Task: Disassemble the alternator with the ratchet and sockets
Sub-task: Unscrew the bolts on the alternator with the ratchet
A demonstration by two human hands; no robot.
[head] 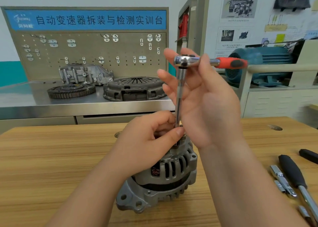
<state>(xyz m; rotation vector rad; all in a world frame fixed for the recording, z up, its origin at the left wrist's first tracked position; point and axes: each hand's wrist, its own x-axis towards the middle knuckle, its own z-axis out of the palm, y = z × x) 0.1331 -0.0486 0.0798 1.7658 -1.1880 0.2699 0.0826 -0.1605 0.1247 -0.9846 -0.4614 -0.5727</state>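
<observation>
The alternator (165, 178) is seen standing on the wooden tabletop (51, 157), near its middle, vented housing uppermost. An extension bar (179, 92) is set upright on its top, and the ratchet (206, 62) is fitted to the bar's upper end, red handle pointing right. The bar's lower end is pinched by the curled fingers of the left hand (151, 145), just above the alternator. The ratchet's neck is held between thumb and forefinger of the right hand (206, 106), the other fingers spread wide beside the bar. Black-handled tools (290, 171) and chrome sockets (282, 180) are laid at the right of the tabletop. A clutch cover (134, 89) and a toothed flywheel (71, 90) are seen on the metal bench behind.
</observation>
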